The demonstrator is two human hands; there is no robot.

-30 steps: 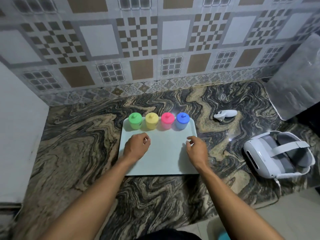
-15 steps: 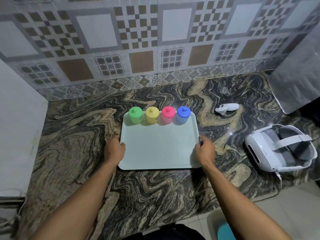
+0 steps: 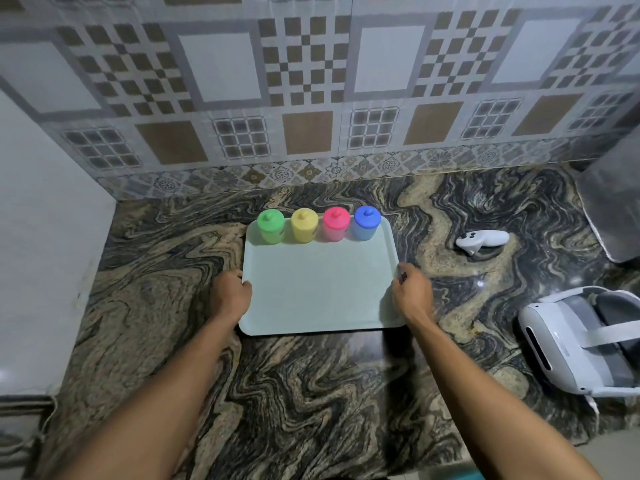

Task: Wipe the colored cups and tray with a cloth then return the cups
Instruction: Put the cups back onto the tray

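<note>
Pale tray [image 3: 322, 292] holds four cups [image 3: 320, 226], gripped by two hands [image 3: 231, 296].

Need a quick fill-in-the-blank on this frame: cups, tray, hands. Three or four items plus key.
1. The cup at the left end of the row is ____.
2. The blue cup stands next to the ____ cup.
3. The left hand and right hand rest at opposite side edges of the ____.
4. The number of cups on the tray is ____.

Missing words: green; pink; tray; four
</note>
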